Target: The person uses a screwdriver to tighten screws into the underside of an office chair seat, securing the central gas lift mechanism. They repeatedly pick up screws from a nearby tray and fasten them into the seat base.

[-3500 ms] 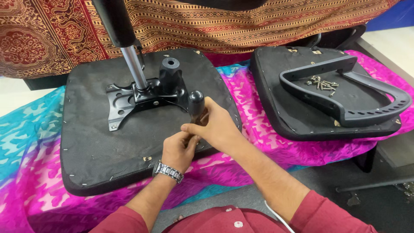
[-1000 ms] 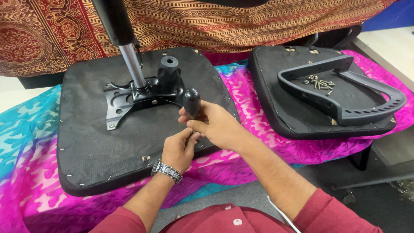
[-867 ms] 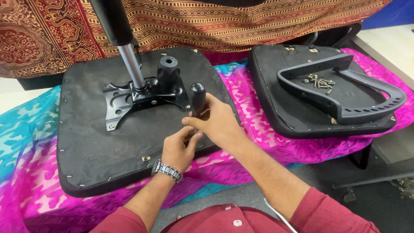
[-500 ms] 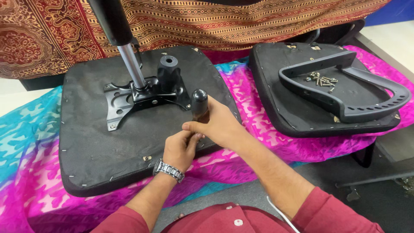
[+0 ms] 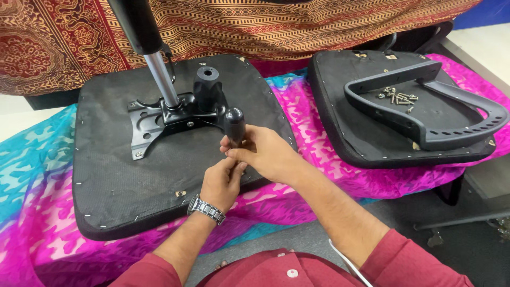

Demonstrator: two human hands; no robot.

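An upturned black chair seat (image 5: 111, 170) lies on a pink and blue cloth. Bolted to its underside is a black metal mechanism plate (image 5: 159, 119), from which a gas cylinder (image 5: 154, 64) rises. My right hand (image 5: 265, 154) is wrapped around a screwdriver with a black rounded handle (image 5: 234, 125), held upright over the seat's near right part. My left hand (image 5: 222, 183), a metal watch on its wrist, touches the lower part of the tool just under the right hand. The tool's tip is hidden by my fingers.
A second black seat pad (image 5: 372, 122) lies at the right with a black armrest frame (image 5: 430, 114) on it and several loose screws (image 5: 397, 96). A patterned red and gold cloth (image 5: 319, 26) hangs behind. The floor (image 5: 467, 239) shows at bottom right.
Both hands have stayed at the same spot on the seat; the black handle has tilted and turned slightly between frames. Nothing else has moved.
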